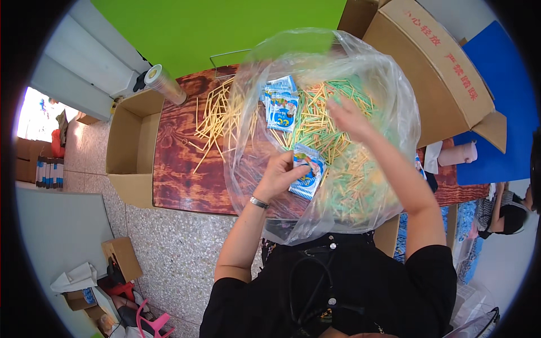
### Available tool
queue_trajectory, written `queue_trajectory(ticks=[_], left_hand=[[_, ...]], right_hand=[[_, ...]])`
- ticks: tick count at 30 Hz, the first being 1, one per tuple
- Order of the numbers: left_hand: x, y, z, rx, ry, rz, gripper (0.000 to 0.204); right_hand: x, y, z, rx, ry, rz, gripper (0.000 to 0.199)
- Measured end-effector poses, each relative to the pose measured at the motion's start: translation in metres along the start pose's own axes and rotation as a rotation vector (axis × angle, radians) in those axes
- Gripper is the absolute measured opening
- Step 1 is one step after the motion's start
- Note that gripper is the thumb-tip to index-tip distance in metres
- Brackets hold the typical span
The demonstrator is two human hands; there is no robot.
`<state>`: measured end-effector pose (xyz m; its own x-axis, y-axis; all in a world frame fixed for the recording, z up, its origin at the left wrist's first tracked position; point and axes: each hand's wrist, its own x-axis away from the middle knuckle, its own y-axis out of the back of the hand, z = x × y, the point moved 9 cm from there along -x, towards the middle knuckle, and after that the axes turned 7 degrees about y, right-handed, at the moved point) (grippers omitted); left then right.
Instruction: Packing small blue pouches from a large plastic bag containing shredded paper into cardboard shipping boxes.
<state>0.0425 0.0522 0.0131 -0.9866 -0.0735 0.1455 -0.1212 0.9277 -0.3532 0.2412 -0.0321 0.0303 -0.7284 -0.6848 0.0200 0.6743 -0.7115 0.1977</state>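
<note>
Looking down from head height, a person's two bare forearms reach up from the lower edge into a large clear plastic bag [389,112] that lies open on a dark red wood-grain bench [174,169]. The left hand [280,173] sits near the bag's lower left, fingers closed around a small blue and white packet [309,174]; a metal bracelet circles that wrist. The right hand [348,117] is deeper in the bag, above and right of the packet, its fingers curled down into a heap of thin green and pale yellow sticks [338,163]; whether they grip any cannot be told. Two more blue and white packets [280,107] lie at the bag's upper left. Loose pale sticks [213,123] spread over the bench just left of the bag, leaving bare wood below them toward the bench's near edge. Left of the bag, against the bench's left edge, stands an open cardboard box [131,147]. A second, larger cardboard box [434,67] crowds the bag's upper right side. Below the bag's near edge lies speckled stone floor [169,248].
</note>
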Motion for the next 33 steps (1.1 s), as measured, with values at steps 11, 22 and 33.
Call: queue_trajectory(ticks=[11,22,33], left_hand=[[0.003,0.014,-0.002,-0.106,-0.017,-0.135,0.019],[0.014,0.038,-0.012,0.018,-0.069,-0.256,0.022],[0.033,0.060,-0.019,0.070,-0.141,-0.336,0.020]], right_hand=[[-0.021,0.034,-0.021,1.350,0.220,0.639,0.028],[-0.024,0.055,-0.022,1.358,0.157,0.577,0.021],[-0.006,0.062,-0.006,-0.007,-0.350,0.182,0.019]])
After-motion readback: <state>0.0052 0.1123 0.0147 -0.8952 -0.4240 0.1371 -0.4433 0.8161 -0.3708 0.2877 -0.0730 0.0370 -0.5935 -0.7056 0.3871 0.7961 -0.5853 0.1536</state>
